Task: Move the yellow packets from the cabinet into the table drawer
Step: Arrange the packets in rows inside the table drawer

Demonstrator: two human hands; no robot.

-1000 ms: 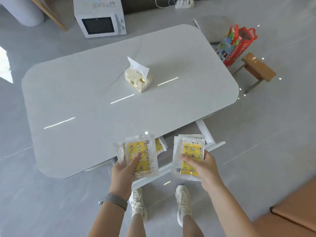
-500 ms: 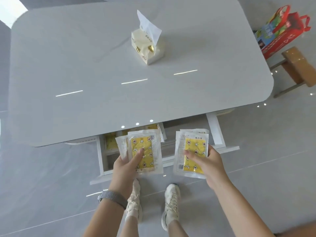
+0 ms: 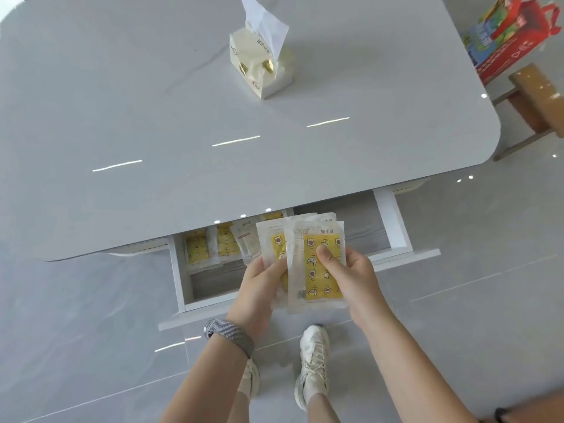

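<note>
I hold a stack of yellow packets [image 3: 317, 267], clear plastic with yellow patterned cards inside, over the open table drawer [image 3: 180, 282]. My left hand [image 3: 259, 285] grips the left part of the stack from below. My right hand [image 3: 348, 273] grips the right part, thumb on the front packet. Both hands' packets overlap into one bunch. Several more yellow packets [image 3: 210, 245] lie inside the drawer at its back left, partly under the edge of the white table [image 3: 152, 117].
A tissue box [image 3: 262, 62] stands on the table top. A red shopping bag [image 3: 512, 38] and a wooden stool [image 3: 537, 96] stand on the floor at the right. My feet are on the grey tiled floor just below the drawer front.
My two hands came together, so the two separate bunches of packets now overlap. The view has moved closer to the table and drawer.
</note>
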